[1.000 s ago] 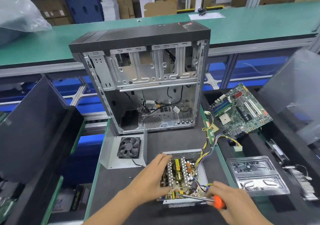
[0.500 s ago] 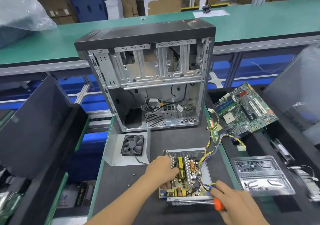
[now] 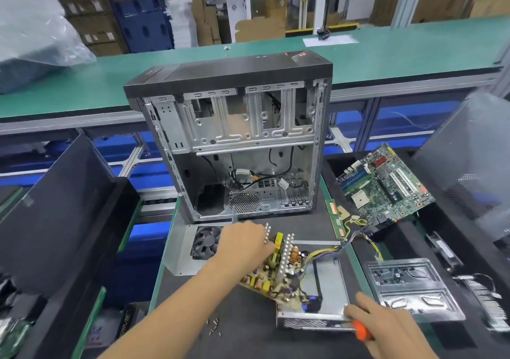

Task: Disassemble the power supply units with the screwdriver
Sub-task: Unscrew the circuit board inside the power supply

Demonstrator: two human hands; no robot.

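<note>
My left hand (image 3: 242,245) grips the power supply's circuit board (image 3: 278,273) by its far left end; the board is tilted up and leftward, half out of its metal housing (image 3: 325,284). Heatsink fins and yellow parts stand on the board, and its wire bundle (image 3: 325,252) trails right. My right hand (image 3: 386,328) holds the orange-handled screwdriver (image 3: 360,329) against the housing's near right edge, the shaft lying along the front wall. The housing's lid with the black fan (image 3: 205,241) lies to the left.
An open PC case (image 3: 234,138) stands upright just behind. A motherboard (image 3: 386,185) and a clear plastic tray (image 3: 414,287) lie in the black bin on the right. Small loose screws (image 3: 215,325) sit on the mat near my left forearm. A dark panel leans at left.
My left hand has lifted the circuit board out of the housing and swung it left. My right hand with the screwdriver has stayed at the housing's near edge.
</note>
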